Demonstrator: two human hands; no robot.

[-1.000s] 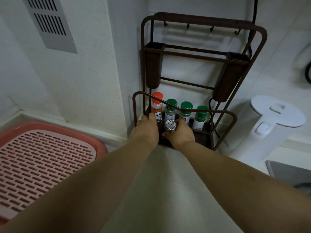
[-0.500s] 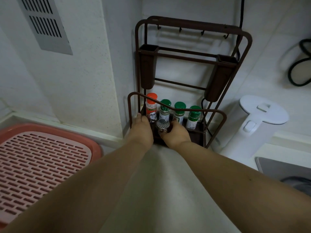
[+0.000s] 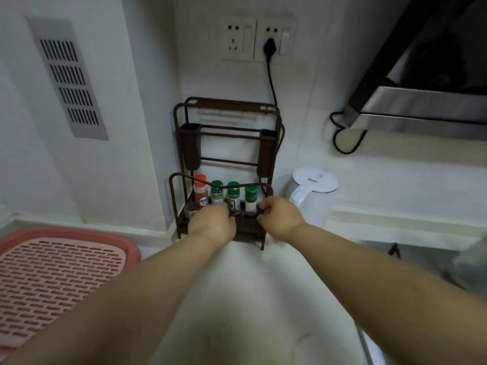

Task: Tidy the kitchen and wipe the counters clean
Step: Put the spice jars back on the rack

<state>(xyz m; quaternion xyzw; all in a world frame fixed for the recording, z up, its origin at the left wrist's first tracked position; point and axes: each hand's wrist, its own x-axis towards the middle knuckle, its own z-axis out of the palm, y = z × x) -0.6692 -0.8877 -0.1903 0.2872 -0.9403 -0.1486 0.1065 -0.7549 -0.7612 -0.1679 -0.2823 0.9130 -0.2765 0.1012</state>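
A brown metal spice rack [image 3: 226, 104] stands in the counter's back corner. It holds a red-capped jar [image 3: 200, 189], three green-capped jars [image 3: 233, 191] and a small metal shaker [image 3: 191, 208] at its front left. My left hand [image 3: 212, 223] is at the middle of the rack's low front rail, fingers curled over it and hidden behind the back of the hand. My right hand [image 3: 280, 216] grips the same rail near the rack's right end. The white counter [image 3: 250, 299] runs between my forearms.
A white electric kettle [image 3: 313, 181] stands right beside the rack, its cord running up to a wall plug [image 3: 270, 46]. A pink slotted drain tray [image 3: 52, 272] lies to the left. A range hood [image 3: 421, 106] hangs at upper right above a raised ledge.
My right hand has let go of the metal shaker, which now stands at the rack's front left, and moved right onto the rail. My left hand shifted right too. The view pulled back and up.
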